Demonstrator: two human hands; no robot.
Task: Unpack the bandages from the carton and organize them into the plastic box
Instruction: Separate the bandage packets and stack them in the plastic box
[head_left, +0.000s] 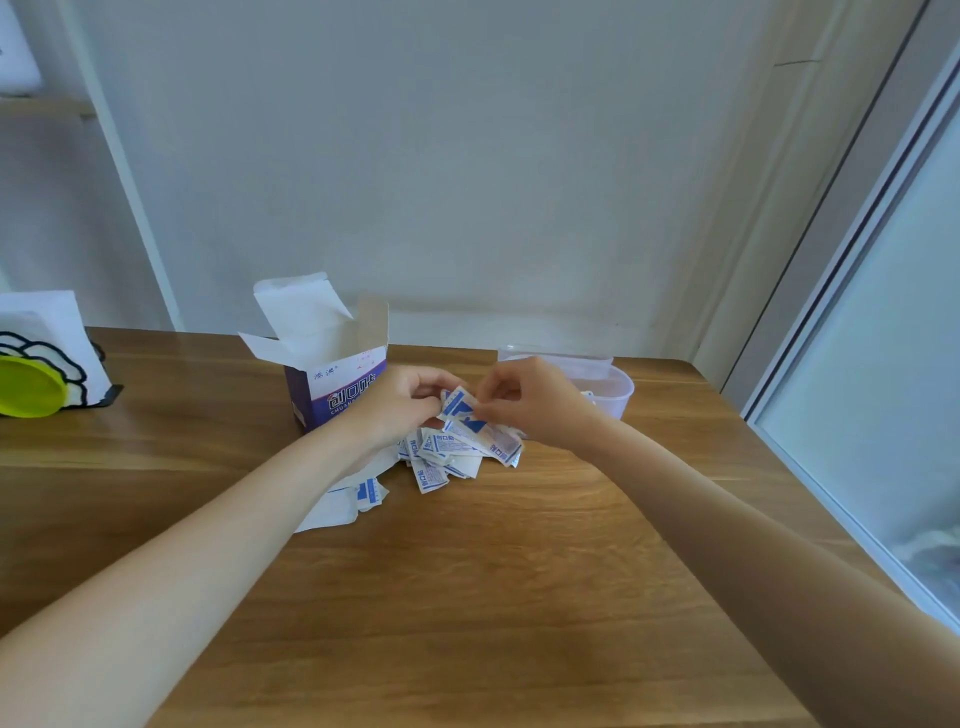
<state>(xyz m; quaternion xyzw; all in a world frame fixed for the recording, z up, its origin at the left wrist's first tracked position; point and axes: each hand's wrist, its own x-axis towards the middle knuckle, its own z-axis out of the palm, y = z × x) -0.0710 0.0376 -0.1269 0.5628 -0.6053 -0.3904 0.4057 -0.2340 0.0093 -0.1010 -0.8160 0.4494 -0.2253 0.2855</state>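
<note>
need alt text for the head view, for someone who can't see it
Two bare hands, left hand and right hand, pinch bandages above a loose pile of bandages on a wooden table. An opened carton stands behind the left hand, and a clear plastic box sits behind the right.

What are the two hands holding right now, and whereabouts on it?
Both hands pinch bandage wrappers lifted above the pile: left hand at their left edge, right hand at the right edge.

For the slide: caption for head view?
Both hands pinch bandages above the pile, between open carton and plastic box.
</note>
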